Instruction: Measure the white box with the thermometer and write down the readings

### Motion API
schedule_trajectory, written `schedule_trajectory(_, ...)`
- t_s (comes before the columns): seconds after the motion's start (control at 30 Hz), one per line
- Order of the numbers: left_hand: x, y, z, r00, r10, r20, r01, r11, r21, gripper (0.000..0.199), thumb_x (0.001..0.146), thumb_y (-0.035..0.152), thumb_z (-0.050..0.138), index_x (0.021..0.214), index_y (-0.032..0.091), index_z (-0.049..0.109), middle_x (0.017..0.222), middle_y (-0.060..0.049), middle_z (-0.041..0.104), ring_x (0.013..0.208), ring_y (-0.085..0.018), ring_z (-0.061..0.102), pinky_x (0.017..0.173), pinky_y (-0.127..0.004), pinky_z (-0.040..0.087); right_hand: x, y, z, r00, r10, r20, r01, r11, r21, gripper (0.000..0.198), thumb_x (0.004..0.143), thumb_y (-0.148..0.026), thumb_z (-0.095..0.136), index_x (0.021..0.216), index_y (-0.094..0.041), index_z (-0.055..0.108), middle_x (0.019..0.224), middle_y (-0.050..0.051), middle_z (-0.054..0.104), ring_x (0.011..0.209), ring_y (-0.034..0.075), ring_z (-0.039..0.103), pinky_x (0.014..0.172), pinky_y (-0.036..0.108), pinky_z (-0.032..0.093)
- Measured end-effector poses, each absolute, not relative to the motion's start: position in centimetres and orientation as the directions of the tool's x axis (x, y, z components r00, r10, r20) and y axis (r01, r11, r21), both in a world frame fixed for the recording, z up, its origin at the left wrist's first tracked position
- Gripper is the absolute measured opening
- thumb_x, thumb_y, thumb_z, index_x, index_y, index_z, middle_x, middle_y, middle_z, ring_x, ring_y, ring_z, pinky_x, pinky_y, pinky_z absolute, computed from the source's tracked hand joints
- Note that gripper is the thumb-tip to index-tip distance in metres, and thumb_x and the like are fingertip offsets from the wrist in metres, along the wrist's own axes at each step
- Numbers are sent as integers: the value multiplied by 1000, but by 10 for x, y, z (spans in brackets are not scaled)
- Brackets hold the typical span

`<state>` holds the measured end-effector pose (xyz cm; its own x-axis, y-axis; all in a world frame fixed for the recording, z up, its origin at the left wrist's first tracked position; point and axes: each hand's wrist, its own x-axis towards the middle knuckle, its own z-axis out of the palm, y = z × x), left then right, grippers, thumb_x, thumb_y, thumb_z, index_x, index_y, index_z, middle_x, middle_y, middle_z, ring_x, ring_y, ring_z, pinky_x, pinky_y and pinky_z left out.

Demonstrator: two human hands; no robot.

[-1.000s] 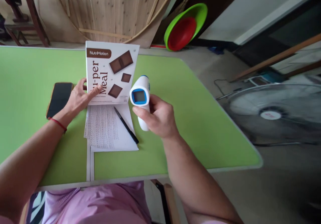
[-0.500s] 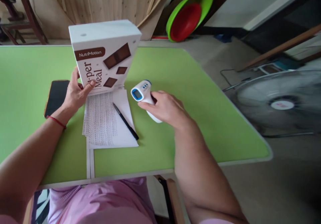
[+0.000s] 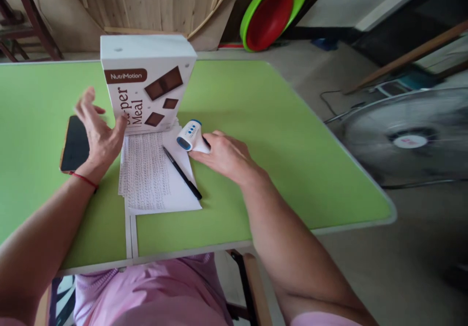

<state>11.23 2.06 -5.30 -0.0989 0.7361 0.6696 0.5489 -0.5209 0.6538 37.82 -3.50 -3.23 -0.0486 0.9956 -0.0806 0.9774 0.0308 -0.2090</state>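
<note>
A white NutriMotion "Super Meal" box (image 3: 148, 89) stands upright on the table, at the far end of the handwritten papers. Beside its left side is my left hand (image 3: 100, 128), fingers spread, the thumb in front of the box's lower left edge; whether it touches is unclear. My right hand (image 3: 228, 156) is closed around the handle of a white and blue infrared thermometer (image 3: 192, 133), its small screen tilted toward me. Below it, a black pen (image 3: 182, 172) lies across the papers (image 3: 146, 189). A dark phone (image 3: 75, 145) in an orange-brown case lies behind my left wrist.
The green table (image 3: 288, 180) has a pale rim and a seam near my lap. A large fan (image 3: 409, 141) stands on the floor to the right. Beyond the table are green and red basins (image 3: 270, 21), a wooden panel (image 3: 153, 4) and a dark wooden chair (image 3: 32, 24).
My left hand has loosened from the box and spread its fingers. The box now stands on the table, slightly further left. My right hand moved the thermometer left and tipped it.
</note>
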Motion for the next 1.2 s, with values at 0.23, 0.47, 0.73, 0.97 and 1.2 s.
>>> schedule_trajectory(0.23, 160, -48, 0, 613, 641, 462, 602, -758, 252, 15, 88, 28, 64, 92, 18, 54, 88, -5, 60, 78, -18, 60, 68, -32, 53, 375, -30, -32, -13, 989, -145, 984, -13, -176, 31, 85, -47, 57, 88, -17, 65, 93, 10, 67, 76, 22, 62, 59, 30, 37)
schedule_trajectory(0.47, 162, -98, -12, 818, 575, -13, 576, -817, 32, 52, 72, 52, 77, 100, 9, 66, 118, -20, 63, 116, -39, 58, 97, -54, 51, 379, -31, -37, -32, 997, -66, 974, 16, -227, 26, 83, -44, 62, 87, -18, 65, 91, 9, 67, 72, 20, 61, 62, 31, 40)
schedule_trajectory(0.73, 147, -97, -48, 813, 549, 192, 543, -835, 88, 36, 86, 32, 59, 115, 13, 64, 133, -21, 60, 127, -39, 54, 101, -57, 49, 380, -28, -39, -11, 1000, -24, 976, 6, -218, 23, 81, -41, 67, 87, -18, 64, 91, 9, 66, 78, 23, 62, 63, 31, 41)
schedule_trajectory(0.97, 151, -101, -53, 794, 573, 202, 577, -815, 43, 30, 90, 29, 52, 113, 14, 63, 134, -20, 59, 130, -38, 52, 102, -57, 48, 384, -23, -46, -9, 999, 34, 970, 16, -241, 23, 82, -37, 67, 94, -18, 65, 98, 11, 65, 82, 24, 61, 64, 32, 41)
schedule_trajectory(1.2, 151, -106, -51, 772, 624, 124, 613, -781, 119, 32, 91, 29, 53, 117, 14, 63, 139, -21, 55, 135, -40, 46, 107, -69, 38, 390, -21, -52, -22, 999, 36, 977, 29, -212, 30, 81, -44, 65, 96, -18, 67, 93, 11, 66, 78, 25, 62, 64, 34, 45)
